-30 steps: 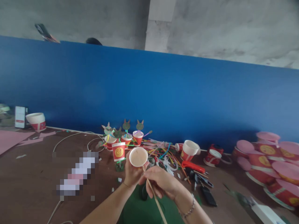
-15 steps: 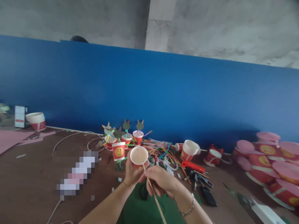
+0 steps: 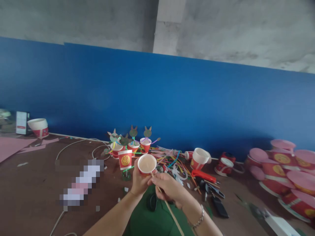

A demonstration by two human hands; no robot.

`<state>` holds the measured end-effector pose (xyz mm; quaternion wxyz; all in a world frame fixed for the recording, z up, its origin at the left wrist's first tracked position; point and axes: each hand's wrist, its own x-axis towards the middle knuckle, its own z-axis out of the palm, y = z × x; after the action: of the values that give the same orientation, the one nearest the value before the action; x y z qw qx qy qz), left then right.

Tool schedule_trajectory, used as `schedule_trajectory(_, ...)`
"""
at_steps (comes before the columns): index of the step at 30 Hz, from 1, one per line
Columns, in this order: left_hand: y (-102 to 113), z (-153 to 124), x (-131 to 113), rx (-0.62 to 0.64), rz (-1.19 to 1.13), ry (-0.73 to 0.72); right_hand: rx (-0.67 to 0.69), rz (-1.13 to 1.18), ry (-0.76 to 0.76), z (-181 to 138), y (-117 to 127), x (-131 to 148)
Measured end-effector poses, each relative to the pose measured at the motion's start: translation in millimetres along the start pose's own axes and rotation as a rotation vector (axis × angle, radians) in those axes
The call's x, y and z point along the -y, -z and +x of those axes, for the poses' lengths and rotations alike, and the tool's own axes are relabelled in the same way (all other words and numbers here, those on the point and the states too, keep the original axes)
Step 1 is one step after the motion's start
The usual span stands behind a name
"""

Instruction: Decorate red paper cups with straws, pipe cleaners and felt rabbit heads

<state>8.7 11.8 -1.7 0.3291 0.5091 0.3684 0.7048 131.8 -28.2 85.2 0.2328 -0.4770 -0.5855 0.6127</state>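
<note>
A paper cup (image 3: 147, 163) with its open mouth toward me is gripped in my left hand (image 3: 138, 182). My right hand (image 3: 168, 187), with a bead bracelet at the wrist, pinches a thin wooden stick (image 3: 172, 214). The stick's upper end meets the cup's side just below the rim, and its lower end runs down toward the bottom edge. Behind my left hand stands a red paper cup (image 3: 125, 160) with a gold emblem. Cat-headed figures (image 3: 133, 131) on coloured stems rise from several red cups close by.
Coloured pipe cleaners (image 3: 172, 159) lie heaped behind my hands. To the right are a red-handled tool (image 3: 204, 176), keys and a black fob (image 3: 220, 206), and cup assemblies with pink discs (image 3: 282, 164). A blue partition (image 3: 157, 98) closes off the table (image 3: 36, 183). A phone (image 3: 22, 123) stands far left.
My right hand and the lower end of the stick have shifted slightly to the right. The cup in my left hand has hardly moved.
</note>
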Motion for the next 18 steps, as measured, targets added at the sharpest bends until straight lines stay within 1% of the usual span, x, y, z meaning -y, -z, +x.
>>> schedule_trajectory(3, -0.6, 1.4, 1.2, -0.014, -0.01, 0.019, -0.111, -0.103, 0.051, 3.7, -3.7, -4.4)
schedule_trajectory(5, -1.1, 2.0, 0.6, -0.004, -0.026, 0.036, -0.146, -0.144, 0.078, 5.0, -5.7, -5.5)
schedule_trajectory(12, -1.7, 2.7, -6.8, 0.026, 0.007, 0.047, -0.15, -0.132, 0.061, 5.1, -5.1, -3.8)
schedule_trajectory(18, -2.5, 2.1, -2.8, 0.048, -0.032, 0.063, -0.116, -0.123, 0.05, 7.9, 1.3, -6.1)
